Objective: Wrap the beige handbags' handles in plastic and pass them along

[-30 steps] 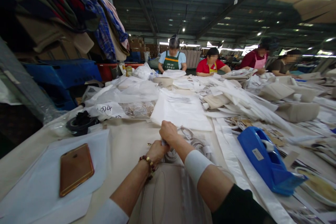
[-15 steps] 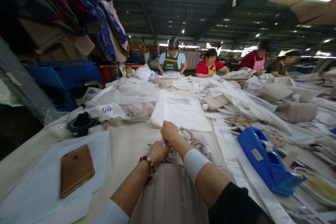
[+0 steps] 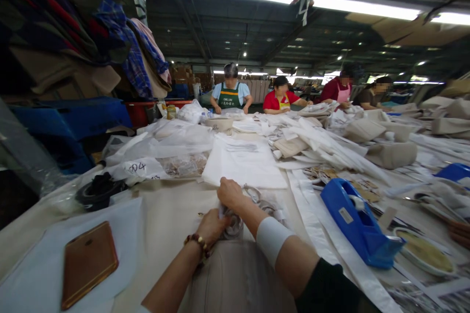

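A taupe leather-like bag point(image 3: 238, 274) lies on the table right in front of me, with a coiled strap point(image 3: 235, 229) of similar colour at its far end. My left hand point(image 3: 212, 227), with a beaded bracelet at the wrist, is closed on the left side of this coil. Just above it, my right hand point(image 3: 230, 192) reaches in with curled fingers; what they pinch is hidden, though a bit of whitish wrapping shows between the two hands. More looped straps point(image 3: 262, 200) in clear plastic lie beyond my right wrist.
To the left, a phone point(image 3: 90, 264) rests on white sheets. A blue tape dispenser point(image 3: 356, 222) and a dish point(image 3: 424, 252) stand at right. White sheets point(image 3: 242, 161) and wrapped goods point(image 3: 172, 139) lie ahead. Several co-workers stand across the table; another person's fingers point(image 3: 460, 232) show at the right edge.
The view has turned slightly right and up, so everything sits further left. Both hands stay together at the coiled strap, with little movement of their own.
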`<state>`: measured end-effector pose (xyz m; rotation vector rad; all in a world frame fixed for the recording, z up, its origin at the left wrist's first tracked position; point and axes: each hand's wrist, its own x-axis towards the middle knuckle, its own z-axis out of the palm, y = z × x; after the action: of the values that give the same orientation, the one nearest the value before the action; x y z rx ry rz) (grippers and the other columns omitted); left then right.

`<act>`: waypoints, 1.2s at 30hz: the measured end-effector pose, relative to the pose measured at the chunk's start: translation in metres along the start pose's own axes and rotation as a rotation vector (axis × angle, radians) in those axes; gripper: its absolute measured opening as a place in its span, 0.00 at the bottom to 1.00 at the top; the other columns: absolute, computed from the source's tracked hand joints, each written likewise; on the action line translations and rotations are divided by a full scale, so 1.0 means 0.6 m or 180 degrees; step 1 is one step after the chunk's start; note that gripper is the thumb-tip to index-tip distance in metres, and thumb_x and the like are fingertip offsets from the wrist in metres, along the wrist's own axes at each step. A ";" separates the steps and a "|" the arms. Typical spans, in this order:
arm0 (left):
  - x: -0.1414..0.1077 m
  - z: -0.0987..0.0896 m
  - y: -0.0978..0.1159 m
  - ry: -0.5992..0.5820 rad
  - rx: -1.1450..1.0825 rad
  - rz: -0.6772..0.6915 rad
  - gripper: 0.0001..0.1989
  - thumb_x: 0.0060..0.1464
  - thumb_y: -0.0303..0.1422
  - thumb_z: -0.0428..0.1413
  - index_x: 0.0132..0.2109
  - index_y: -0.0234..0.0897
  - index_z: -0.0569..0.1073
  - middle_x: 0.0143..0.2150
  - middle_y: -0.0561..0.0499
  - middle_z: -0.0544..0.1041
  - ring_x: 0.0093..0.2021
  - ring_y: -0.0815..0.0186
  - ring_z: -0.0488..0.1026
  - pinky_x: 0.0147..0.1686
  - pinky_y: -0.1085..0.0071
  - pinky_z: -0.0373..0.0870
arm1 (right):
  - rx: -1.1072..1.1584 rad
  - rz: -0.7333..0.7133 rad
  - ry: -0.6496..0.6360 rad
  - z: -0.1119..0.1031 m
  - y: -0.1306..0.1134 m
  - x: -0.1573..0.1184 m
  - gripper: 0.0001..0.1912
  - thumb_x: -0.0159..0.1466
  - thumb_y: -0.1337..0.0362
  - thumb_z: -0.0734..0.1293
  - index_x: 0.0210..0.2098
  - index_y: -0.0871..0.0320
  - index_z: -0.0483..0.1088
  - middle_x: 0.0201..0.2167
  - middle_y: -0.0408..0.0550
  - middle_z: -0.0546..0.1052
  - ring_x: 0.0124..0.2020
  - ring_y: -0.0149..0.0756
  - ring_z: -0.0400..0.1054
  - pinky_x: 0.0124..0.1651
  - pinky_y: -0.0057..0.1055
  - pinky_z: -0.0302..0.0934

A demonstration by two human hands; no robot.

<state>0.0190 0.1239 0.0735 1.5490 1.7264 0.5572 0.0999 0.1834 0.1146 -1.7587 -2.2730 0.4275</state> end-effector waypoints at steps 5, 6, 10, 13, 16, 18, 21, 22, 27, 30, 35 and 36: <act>-0.018 -0.006 0.009 0.0327 0.0343 -0.0046 0.15 0.49 0.39 0.53 0.38 0.31 0.70 0.35 0.43 0.77 0.38 0.56 0.73 0.34 0.67 0.65 | 0.0211 0.0050 0.0623 -0.081 0.092 -0.055 0.21 0.66 0.53 0.58 0.55 0.54 0.62 0.46 0.49 0.73 0.47 0.36 0.67 0.49 0.30 0.56; -0.023 -0.008 0.013 0.0459 0.0415 -0.0037 0.18 0.48 0.40 0.53 0.41 0.28 0.69 0.39 0.40 0.76 0.41 0.54 0.72 0.37 0.65 0.65 | 0.0235 0.0209 0.0759 -0.096 0.123 -0.067 0.19 0.66 0.56 0.58 0.54 0.56 0.62 0.48 0.50 0.72 0.47 0.35 0.67 0.49 0.30 0.55; -0.048 -0.004 0.048 0.1266 0.0742 0.0419 0.25 0.52 0.35 0.51 0.55 0.25 0.59 0.53 0.35 0.66 0.56 0.51 0.60 0.55 0.59 0.55 | 0.0425 0.0840 0.0772 -0.118 0.235 -0.109 0.15 0.65 0.59 0.59 0.39 0.65 0.71 0.39 0.57 0.75 0.40 0.40 0.68 0.40 0.31 0.55; -0.060 0.026 0.087 0.1278 0.0869 0.1115 0.15 0.55 0.30 0.47 0.50 0.31 0.65 0.47 0.41 0.71 0.51 0.57 0.64 0.53 0.64 0.58 | 0.0749 0.0949 0.0584 -0.097 0.264 -0.127 0.17 0.63 0.53 0.61 0.32 0.61 0.70 0.30 0.50 0.75 0.32 0.36 0.68 0.33 0.28 0.53; -0.061 0.077 0.121 0.0769 0.0938 0.1345 0.08 0.53 0.28 0.49 0.41 0.36 0.70 0.40 0.47 0.74 0.44 0.62 0.68 0.47 0.69 0.63 | 0.1046 0.1001 0.0515 -0.073 0.256 -0.127 0.17 0.55 0.51 0.68 0.25 0.59 0.66 0.23 0.45 0.71 0.29 0.35 0.65 0.29 0.27 0.49; -0.056 0.109 0.135 0.0608 0.1022 0.1316 0.08 0.51 0.26 0.51 0.40 0.35 0.70 0.41 0.46 0.74 0.45 0.60 0.68 0.47 0.67 0.63 | 0.1296 0.1072 0.0480 -0.065 0.248 -0.121 0.18 0.51 0.54 0.71 0.19 0.58 0.62 0.19 0.42 0.67 0.27 0.33 0.63 0.27 0.27 0.46; -0.044 0.133 0.143 0.0635 0.1096 0.1168 0.11 0.50 0.26 0.51 0.43 0.31 0.70 0.44 0.42 0.72 0.48 0.56 0.66 0.49 0.63 0.62 | 0.1907 0.1206 0.0196 -0.063 0.247 -0.113 0.18 0.52 0.58 0.70 0.17 0.57 0.58 0.12 0.36 0.58 0.19 0.28 0.56 0.23 0.27 0.43; -0.040 0.136 0.144 0.0659 0.1094 0.1123 0.12 0.51 0.26 0.51 0.44 0.30 0.69 0.45 0.41 0.72 0.48 0.55 0.66 0.49 0.63 0.62 | 0.2138 0.1239 0.0068 -0.064 0.249 -0.112 0.17 0.53 0.58 0.69 0.17 0.57 0.58 0.11 0.34 0.56 0.17 0.26 0.53 0.21 0.26 0.43; -0.028 0.134 0.155 0.0779 0.1091 0.1200 0.18 0.52 0.25 0.49 0.51 0.27 0.65 0.47 0.41 0.71 0.50 0.58 0.65 0.51 0.65 0.61 | 0.2966 0.1294 -0.0152 -0.065 0.261 -0.118 0.13 0.61 0.61 0.64 0.23 0.58 0.59 0.14 0.31 0.54 0.14 0.23 0.49 0.19 0.22 0.44; -0.026 0.135 0.164 0.0782 0.1177 0.1521 0.17 0.54 0.26 0.48 0.51 0.33 0.66 0.50 0.46 0.70 0.52 0.62 0.63 0.54 0.68 0.58 | 0.3114 0.1251 -0.0073 -0.061 0.262 -0.121 0.14 0.64 0.59 0.62 0.25 0.59 0.62 0.15 0.32 0.56 0.14 0.22 0.51 0.19 0.22 0.47; -0.026 0.132 0.166 0.0542 0.1553 0.1774 0.09 0.55 0.35 0.50 0.40 0.37 0.71 0.43 0.48 0.72 0.47 0.58 0.65 0.47 0.63 0.61 | 0.2918 0.1147 0.0042 -0.051 0.263 -0.117 0.17 0.66 0.56 0.61 0.25 0.61 0.63 0.16 0.33 0.60 0.15 0.22 0.52 0.19 0.22 0.51; -0.028 0.131 0.166 0.0514 0.1626 0.1779 0.09 0.55 0.36 0.51 0.40 0.38 0.71 0.44 0.48 0.72 0.47 0.58 0.65 0.47 0.62 0.61 | 0.2832 0.1120 0.0061 -0.049 0.263 -0.117 0.17 0.66 0.57 0.61 0.25 0.61 0.63 0.17 0.34 0.61 0.15 0.22 0.53 0.20 0.22 0.52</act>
<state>0.1436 0.1132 0.1012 2.4445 1.6202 0.5432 0.2698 0.1552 0.0834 -1.6001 -1.3616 1.2383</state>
